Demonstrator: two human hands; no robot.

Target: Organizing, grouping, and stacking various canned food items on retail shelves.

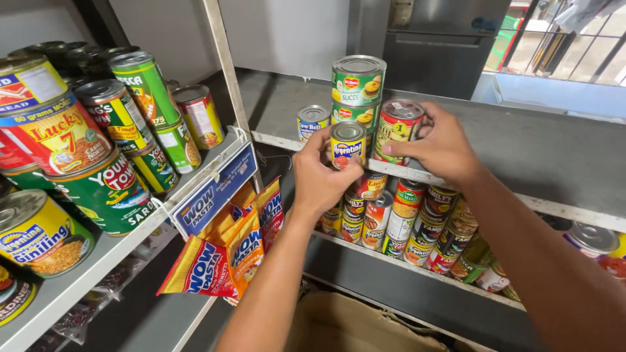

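On the grey shelf, the left hand grips a small yellow-and-blue can just in front of the stack of 2 green cans. The right hand clasps a red-labelled can touching that stack's right side.

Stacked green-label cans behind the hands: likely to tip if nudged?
Probably yes: the green-label cans stand stacked, so the top one could slide or topple. They look like rigid metal, likely heavy for their size. On its side one would roll. The right hand and left hand grip neighbouring cans.
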